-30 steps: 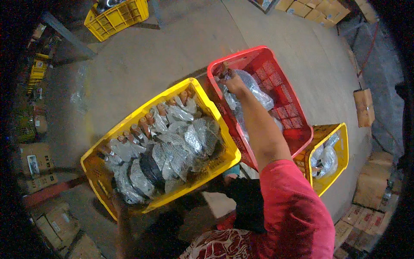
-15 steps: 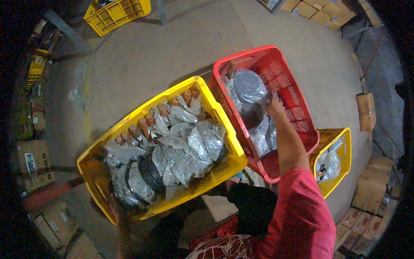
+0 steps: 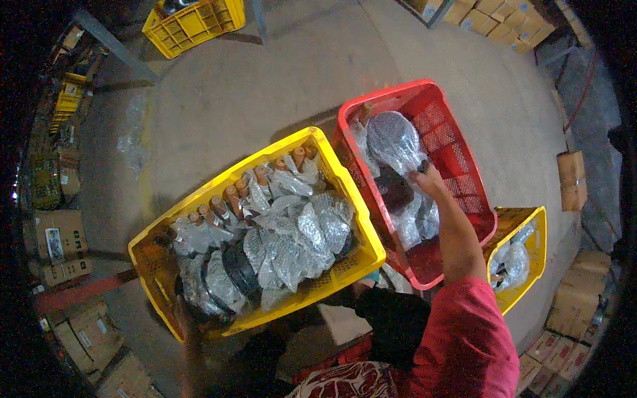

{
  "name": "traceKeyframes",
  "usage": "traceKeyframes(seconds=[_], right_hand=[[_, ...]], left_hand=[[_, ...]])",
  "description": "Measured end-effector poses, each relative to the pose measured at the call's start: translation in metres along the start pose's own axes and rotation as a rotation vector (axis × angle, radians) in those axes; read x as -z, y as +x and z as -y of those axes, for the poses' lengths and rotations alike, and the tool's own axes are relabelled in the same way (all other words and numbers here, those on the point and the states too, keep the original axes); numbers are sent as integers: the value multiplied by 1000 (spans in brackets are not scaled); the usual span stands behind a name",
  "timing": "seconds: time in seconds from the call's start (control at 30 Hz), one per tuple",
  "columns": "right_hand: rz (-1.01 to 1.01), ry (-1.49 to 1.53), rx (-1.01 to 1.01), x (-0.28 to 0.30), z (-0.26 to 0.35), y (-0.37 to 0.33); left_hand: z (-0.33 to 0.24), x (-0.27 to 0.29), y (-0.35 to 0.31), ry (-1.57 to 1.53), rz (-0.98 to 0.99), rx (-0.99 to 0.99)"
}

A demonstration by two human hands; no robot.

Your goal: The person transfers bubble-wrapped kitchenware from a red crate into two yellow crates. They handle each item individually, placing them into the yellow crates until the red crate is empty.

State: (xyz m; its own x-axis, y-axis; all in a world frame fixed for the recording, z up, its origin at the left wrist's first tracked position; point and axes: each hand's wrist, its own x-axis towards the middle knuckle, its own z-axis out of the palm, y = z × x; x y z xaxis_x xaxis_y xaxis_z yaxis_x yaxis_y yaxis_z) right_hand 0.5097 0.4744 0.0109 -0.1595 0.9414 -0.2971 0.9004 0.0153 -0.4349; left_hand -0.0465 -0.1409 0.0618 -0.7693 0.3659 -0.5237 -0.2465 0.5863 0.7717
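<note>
Right hand (image 3: 430, 178), moved nearer within the red crate (image 3: 439, 129), grips a wrapped pan (image 3: 393, 136); unclear what left hand (image 3: 186, 318) holds.

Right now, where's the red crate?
Head view, right of centre: the red crate is between the large yellow crate on its left and a smaller-looking yellow crate at its lower right, with the right hand inside it.

- No wording or number is clear enough to read.
- Left cardboard box (image 3: 66, 266): a white-and-dark label (image 3: 54, 243) beside dark printed marks (image 3: 80, 243), too small to make out.
- Lower-left carton (image 3: 91, 317): a small white sticker (image 3: 84, 338), illegible.
- Lower-right cartons (image 3: 547, 351): reddish print, blurred.
- Upper-right cartons (image 3: 488, 26): pale bluish markings, unreadable at this size.
</note>
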Motion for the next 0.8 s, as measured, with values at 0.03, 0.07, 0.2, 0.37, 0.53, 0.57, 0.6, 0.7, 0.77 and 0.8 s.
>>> traceKeyframes(seconds=[0.03,0.07,0.2,0.37,0.53,0.57,0.6,0.7,0.77,0.8], right_hand=[[49,107,7,10,7,-3],[114,195,-4,21,14,-9],[138,441,24,77,31,-54],[9,945,-135,139,64,-150],[123,1174,43,173,132,-246],[139,1135,-72,172,149,-260],[192,1268,-170,164,168,-272],[494,1157,-150,129,231,-301],[714,1008,-235,96,280,-310],[793,899,-201,79,305,-314]], left_hand=[[-2,-1,0,-13,48,-40],[-3,-2,1,74,0,8],[7,-7,9,74,-130,-35],[-17,-5,-3,477,-163,-45],[-139,-17,-64,339,-224,-316],[-171,-19,-80,446,-240,-308],[-203,-21,-100,260,-131,-353],[-283,-30,-163,-292,250,-374],[-333,-24,-183,-449,495,-342],[-353,-20,-191,-515,556,-346]])
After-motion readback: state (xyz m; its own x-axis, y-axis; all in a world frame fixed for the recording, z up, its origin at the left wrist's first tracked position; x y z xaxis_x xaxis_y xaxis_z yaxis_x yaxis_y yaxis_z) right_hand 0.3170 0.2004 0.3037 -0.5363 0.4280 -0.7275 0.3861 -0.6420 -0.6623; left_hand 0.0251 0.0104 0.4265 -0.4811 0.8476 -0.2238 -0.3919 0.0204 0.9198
